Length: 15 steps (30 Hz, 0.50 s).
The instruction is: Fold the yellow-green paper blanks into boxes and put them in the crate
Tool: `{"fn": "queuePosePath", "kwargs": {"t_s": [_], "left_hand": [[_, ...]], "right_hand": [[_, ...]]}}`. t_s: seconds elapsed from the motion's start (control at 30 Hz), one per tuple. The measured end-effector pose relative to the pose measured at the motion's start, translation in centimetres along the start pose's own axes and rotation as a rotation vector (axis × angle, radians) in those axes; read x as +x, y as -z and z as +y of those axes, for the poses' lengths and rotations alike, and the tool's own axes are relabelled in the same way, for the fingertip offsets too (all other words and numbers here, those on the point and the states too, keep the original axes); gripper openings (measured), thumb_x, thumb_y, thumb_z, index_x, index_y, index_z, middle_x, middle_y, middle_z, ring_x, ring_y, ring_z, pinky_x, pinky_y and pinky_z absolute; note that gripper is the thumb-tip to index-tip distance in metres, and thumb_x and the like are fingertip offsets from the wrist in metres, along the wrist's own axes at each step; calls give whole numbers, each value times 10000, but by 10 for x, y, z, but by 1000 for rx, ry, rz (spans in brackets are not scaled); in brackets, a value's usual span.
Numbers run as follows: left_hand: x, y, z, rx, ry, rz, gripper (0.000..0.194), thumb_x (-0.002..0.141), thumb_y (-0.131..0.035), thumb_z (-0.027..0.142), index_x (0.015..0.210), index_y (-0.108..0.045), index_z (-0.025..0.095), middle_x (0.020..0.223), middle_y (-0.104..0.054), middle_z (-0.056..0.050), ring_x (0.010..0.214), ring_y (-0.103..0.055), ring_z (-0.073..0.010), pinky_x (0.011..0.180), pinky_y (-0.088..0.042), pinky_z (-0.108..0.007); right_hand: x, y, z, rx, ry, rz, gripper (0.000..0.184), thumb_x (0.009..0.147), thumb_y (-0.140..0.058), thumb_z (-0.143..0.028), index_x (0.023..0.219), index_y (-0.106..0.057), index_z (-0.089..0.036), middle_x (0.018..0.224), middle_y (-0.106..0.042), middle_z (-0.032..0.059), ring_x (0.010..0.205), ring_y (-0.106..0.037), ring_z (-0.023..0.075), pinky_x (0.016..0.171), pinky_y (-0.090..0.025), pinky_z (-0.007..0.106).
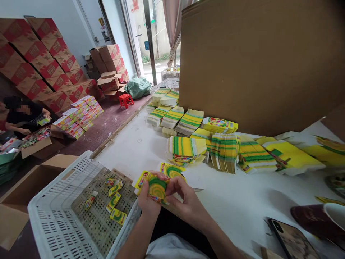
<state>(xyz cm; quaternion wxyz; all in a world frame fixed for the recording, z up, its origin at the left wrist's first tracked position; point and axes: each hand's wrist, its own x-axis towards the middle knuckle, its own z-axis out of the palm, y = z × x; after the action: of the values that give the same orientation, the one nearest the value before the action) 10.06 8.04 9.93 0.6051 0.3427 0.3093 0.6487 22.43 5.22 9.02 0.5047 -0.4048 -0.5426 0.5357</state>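
Observation:
A small yellow and green printed carton [157,187] is held in front of me, above the table's near edge. My left hand [147,202] is closed around its left side, with the thumb on the front. At its right edge, the fingers of my right hand [184,199] are bent and pinched together against the carton. Another yellow and green carton piece [172,170] lies on the table just behind my fingers. To the left, several small finished-looking cartons [113,202] lie in a white plastic crate [88,160].
Stacks of flat yellow and green cartons [225,149] line the white table [121,140] before a tall cardboard sheet [256,68]. A phone [292,239] and dark mug [309,217] stand at right. A blade tip [198,189] shows near my right hand. A person [24,117] sits far left.

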Motion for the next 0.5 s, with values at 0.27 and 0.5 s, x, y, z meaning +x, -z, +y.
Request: {"fn": "queuePosePath", "kwargs": {"t_s": [0.27,0.5], "left_hand": [[2,-1,6,-4,-125,21,351,849,-618,566,896,-584,220,784,-555,-13,769,-586,-169,793,-567,-326],[-4,12,-9,179,-35,15,663,822,-522,794,1093,-677,209,1020,-712,-107,1010,-685,-305,857,-597,-435]], "right_hand": [[-1,-9,7,267,-116,-49,521,734,-859,-543,1035,-570,-231,888,-589,-1,784,-577,139,706,-493,280],[0,-7,15,310,-50,-18,567,773,-821,-576,1145,-529,-264,1010,-632,35,872,-613,163,746,-482,302]]}}
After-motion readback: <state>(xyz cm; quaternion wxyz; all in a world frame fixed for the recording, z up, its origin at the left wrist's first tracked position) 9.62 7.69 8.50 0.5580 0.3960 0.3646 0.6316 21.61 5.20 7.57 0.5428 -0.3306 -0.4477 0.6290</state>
